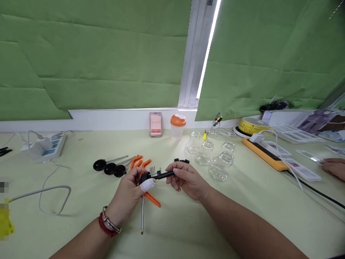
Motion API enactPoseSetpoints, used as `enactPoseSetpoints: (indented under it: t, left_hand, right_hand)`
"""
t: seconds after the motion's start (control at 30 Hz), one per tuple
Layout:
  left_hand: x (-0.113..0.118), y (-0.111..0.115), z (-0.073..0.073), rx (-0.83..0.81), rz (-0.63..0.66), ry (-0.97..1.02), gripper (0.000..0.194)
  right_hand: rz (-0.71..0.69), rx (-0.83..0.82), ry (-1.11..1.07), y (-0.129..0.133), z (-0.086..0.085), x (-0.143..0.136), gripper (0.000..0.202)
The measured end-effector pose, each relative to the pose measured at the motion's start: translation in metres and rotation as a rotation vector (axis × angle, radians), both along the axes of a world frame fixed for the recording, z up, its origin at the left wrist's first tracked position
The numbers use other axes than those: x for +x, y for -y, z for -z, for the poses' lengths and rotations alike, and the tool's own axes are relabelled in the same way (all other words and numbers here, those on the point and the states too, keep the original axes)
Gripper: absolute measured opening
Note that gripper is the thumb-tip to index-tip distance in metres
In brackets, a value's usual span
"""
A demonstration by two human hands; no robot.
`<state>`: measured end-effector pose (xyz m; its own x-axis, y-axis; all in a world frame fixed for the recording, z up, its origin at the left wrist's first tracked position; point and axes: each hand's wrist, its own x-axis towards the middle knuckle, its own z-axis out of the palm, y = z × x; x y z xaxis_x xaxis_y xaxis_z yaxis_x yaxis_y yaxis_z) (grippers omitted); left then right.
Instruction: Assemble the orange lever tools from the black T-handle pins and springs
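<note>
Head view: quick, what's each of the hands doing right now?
Left hand: closed, holding a rounded black part.
Right hand: closed, fingertips pinching a slim black piece.

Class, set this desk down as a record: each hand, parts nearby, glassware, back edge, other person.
Left hand: grips black round part with metal rod
Right hand: pinches slim black stick
Parts nearby: black discs with metal rods, orange pieces
Glassware: clear glasses, beyond right hand
Back edge: orange-lidded cup
Other person: one hand, far right

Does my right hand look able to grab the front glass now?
Probably not: your right hand is holding a black stick, though nothing seems to stand between it and the front glass.
</note>
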<state>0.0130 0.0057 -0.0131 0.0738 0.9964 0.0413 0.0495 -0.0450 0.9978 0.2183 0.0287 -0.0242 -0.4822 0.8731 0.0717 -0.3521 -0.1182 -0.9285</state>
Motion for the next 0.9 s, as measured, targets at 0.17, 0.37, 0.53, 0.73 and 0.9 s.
enactPoseSetpoints:
  t: [0.17,0.37,0.53,0.73,0.9]
  left_hand:
    - [0.0,0.003,0.002,0.13,-0.075,-0.038,0.032]
    - [0.002,0.002,0.007,0.107,-0.142,-0.044,0.029]
    - [0.002,0.002,0.009,0.101,-0.145,-0.024,0.028]
    - [0.001,0.001,0.01,0.108,-0.178,-0.04,0.029]
    - [0.001,0.002,0.009,0.139,-0.182,-0.091,0.029]
  right_hand:
    - [0.035,-0.027,0.125,-0.003,0.003,-0.003,0.028]
    - [0.14,-0.007,0.051,0.005,0.009,-0.014,0.029]
    - [0.194,-0.018,0.002,0.008,0.013,-0.02,0.03]
    - [0.212,0.005,-0.02,0.009,0.017,-0.023,0.033]
    - [0.193,0.014,0.066,0.005,0.017,-0.018,0.034]
